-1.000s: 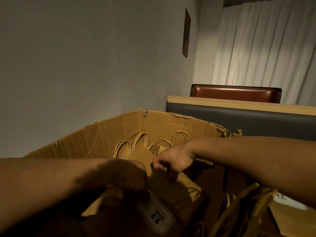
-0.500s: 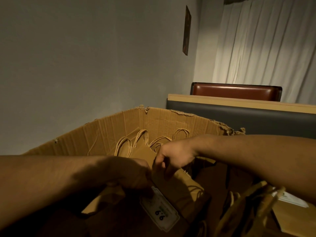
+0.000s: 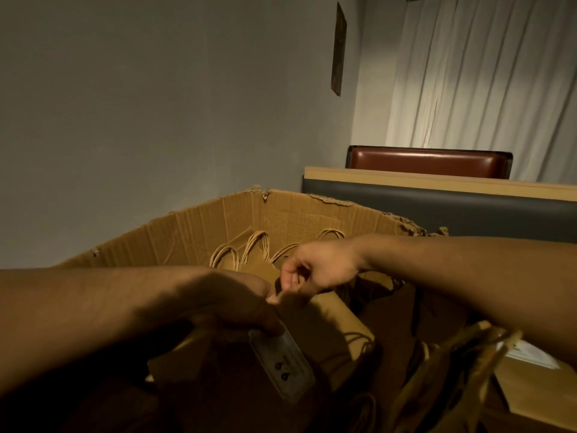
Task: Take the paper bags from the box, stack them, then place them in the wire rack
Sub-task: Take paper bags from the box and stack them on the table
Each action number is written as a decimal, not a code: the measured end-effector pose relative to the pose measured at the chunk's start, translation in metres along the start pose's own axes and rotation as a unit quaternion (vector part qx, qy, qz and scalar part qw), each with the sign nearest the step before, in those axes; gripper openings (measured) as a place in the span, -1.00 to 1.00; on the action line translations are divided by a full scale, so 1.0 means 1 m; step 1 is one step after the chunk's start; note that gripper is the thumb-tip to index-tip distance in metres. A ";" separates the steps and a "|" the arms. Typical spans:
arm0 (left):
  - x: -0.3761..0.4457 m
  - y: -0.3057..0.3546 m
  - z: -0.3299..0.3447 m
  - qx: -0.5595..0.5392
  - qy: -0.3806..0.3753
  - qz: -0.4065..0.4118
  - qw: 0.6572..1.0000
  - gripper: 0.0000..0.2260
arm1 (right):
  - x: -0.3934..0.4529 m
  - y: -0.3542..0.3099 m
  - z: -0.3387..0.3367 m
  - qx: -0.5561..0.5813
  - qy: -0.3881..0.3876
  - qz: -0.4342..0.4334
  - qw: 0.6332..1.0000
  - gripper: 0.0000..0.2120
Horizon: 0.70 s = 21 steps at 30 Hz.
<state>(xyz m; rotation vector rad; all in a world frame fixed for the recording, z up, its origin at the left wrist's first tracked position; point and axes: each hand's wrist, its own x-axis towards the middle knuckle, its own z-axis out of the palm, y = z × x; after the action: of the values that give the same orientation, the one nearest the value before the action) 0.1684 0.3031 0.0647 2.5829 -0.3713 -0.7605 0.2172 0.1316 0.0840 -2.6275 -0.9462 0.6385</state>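
Reaching in from both sides, the two forearms crossed over the big cardboard box, whose torn, ragged rim ran along the back and left. Left hand sat deep in shadow, fingers curled shut around the upper edge of a flat paper bag that carried a pale label with dark printed marks just under the knuckles. Right hand hovered right beside it, thumb and forefinger pinched on the top corner of that same bag, the other fingers tucked in. The two hands were nearly touching at the fingertips.

Behind them, more paper bags stood upright against the far wall of the box, their twisted handles looping above the folded tops. Further bags lay tilted and jumbled at the lower right, under the right forearm, crowding that side. A white-labelled flat carton sat just beyond them at the right edge.

Open room lay mostly upward: plain grey wall to the left and above the rim. Past the box's back edge stood a dark booth divider with a pale wooden cap, a red-brown seat back behind it, and a white curtain.
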 end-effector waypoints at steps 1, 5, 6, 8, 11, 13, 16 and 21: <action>-0.003 0.002 -0.002 0.004 0.000 0.000 1.000 -0.80 | -0.003 -0.001 -0.001 0.000 0.024 0.002 1.000 -0.80; -0.003 0.002 -0.023 -0.025 0.113 0.007 0.993 -0.88 | -0.009 -0.001 -0.014 0.009 0.154 0.008 0.988 -0.82; -0.002 0.000 -0.028 0.007 0.152 0.002 0.988 -0.90 | -0.009 -0.001 -0.016 0.008 0.175 0.018 0.984 -0.82; 0.000 -0.003 -0.031 0.033 0.180 -0.011 0.983 -0.88 | -0.008 0.002 -0.018 -0.010 0.170 0.043 0.984 -0.77; -0.003 -0.006 -0.032 0.035 0.149 -0.032 0.988 -0.78 | -0.006 0.011 -0.017 -0.023 0.125 0.106 0.986 -0.52; -0.006 -0.006 -0.037 0.069 0.176 -0.045 0.981 -0.79 | -0.004 0.020 -0.014 0.010 0.074 0.168 0.983 -0.46; -0.008 -0.009 -0.050 0.111 0.243 -0.072 0.961 -0.79 | -0.002 0.034 0.003 0.012 -0.105 0.229 0.968 -0.54; -0.006 -0.015 -0.052 0.166 0.195 -0.098 0.962 -0.76 | 0.004 0.039 0.025 0.122 -0.119 0.243 0.955 -0.45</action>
<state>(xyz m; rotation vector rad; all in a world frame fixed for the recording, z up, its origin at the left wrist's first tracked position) 0.1955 0.3345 0.1003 3.0344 -0.1264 -0.2464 0.2291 0.1075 0.0458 -2.5969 -0.2322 1.1284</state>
